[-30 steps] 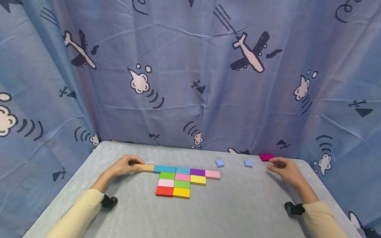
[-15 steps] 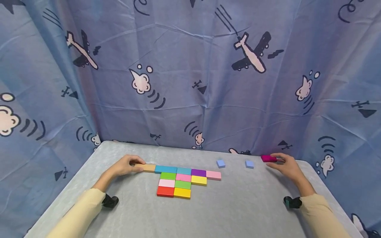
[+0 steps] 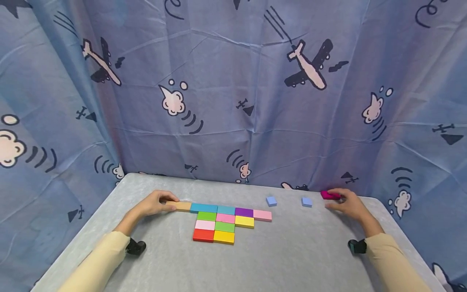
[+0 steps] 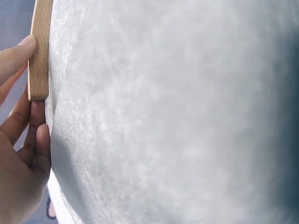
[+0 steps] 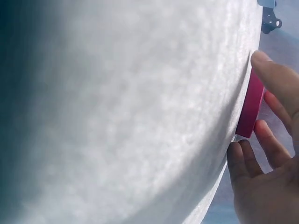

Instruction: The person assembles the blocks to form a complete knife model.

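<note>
In the head view, my left hand [image 3: 158,202] pinches the near end of a tan wooden block [image 3: 183,206], thumb in front and fingers behind. The left wrist view shows this wooden block [image 4: 41,56] between thumb and fingers. It forms the left end of a row with a blue block [image 3: 204,208], a light blue block [image 3: 226,210], a purple block [image 3: 244,212] and a pink block [image 3: 262,215]. At the far right, my right hand [image 3: 348,205] reaches around a magenta block [image 3: 328,195]. Its fingers extend over the block, and its thumb appears slightly apart in front.
Shorter rows of coloured blocks, including a red block [image 3: 203,235] and a yellow block [image 3: 224,237], lie below the long row. Two small blue blocks [image 3: 271,201] lie apart toward the back. A patterned curtain [image 3: 233,121] stands behind the grey table [image 3: 284,259].
My right hand has moved left, its fingers now reaching over the magenta block. The left hand stays on the wooden block. The head view has shifted slightly.
</note>
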Demonstrator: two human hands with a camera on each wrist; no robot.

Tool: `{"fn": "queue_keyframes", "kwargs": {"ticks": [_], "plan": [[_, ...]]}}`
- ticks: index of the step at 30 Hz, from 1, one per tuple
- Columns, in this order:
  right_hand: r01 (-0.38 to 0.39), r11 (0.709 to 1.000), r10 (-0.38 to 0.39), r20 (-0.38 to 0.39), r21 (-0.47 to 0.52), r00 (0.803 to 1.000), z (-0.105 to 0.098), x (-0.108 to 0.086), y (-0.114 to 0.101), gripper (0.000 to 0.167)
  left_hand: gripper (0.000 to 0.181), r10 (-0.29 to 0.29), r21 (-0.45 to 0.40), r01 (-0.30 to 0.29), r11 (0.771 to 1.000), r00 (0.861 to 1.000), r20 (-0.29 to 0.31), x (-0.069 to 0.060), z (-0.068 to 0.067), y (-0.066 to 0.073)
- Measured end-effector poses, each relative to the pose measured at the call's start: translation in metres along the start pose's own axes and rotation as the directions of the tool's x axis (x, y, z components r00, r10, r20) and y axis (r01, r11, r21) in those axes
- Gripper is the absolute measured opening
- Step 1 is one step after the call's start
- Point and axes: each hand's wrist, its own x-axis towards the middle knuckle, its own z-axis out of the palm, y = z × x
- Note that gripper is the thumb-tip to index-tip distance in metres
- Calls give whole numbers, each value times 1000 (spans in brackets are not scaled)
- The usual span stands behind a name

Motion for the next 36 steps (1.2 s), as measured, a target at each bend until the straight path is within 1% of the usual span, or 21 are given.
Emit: {"fn": "queue_keyframes", "kwargs": {"ticks": [2,5,8,13,16,18,23,27,31,33,36], "plan": [[1,1000,-1,-1,-9,1000,0,0,0,55,20,-2,-3,2,1000,1000,0,0,0,-1],[-17,1000,17,-8,-18,1000,-1,0,0,50,21,-5,-2,5,1000,1000,0,1,0,-3],[-26,999,25,-17,-19,1000,-2,-1,-1,43,21,-4,2,4,1000,1000,-1,1,0,-3],[-61,998,61,-27,13,998,-3,-4,0,33,21,3,20,-3,1000,1000,1,1,0,-4],[-82,996,83,-35,29,996,-3,-5,1,31,20,1,42,-1,999,1000,-1,2,1,-6],[-81,996,83,-37,36,996,-3,-5,1,30,20,-1,49,1,999,1000,-2,3,1,-6],[-54,998,55,-26,43,998,-3,-7,-1,31,20,-1,49,1,999,1000,2,3,2,-6],[-12,999,12,-2,51,1000,-7,-10,-10,31,21,4,47,-4,999,1000,3,2,0,-5],[30,995,-33,26,92,999,-9,-14,-26,31,22,9,37,-9,999,1000,6,1,-1,-5],[49,992,-54,32,115,998,-8,-17,-37,30,21,8,38,-8,999,1000,4,1,-1,-6],[103,984,-109,35,148,993,-2,-20,-55,29,21,11,43,-11,999,1000,3,1,-1,-6]]}}
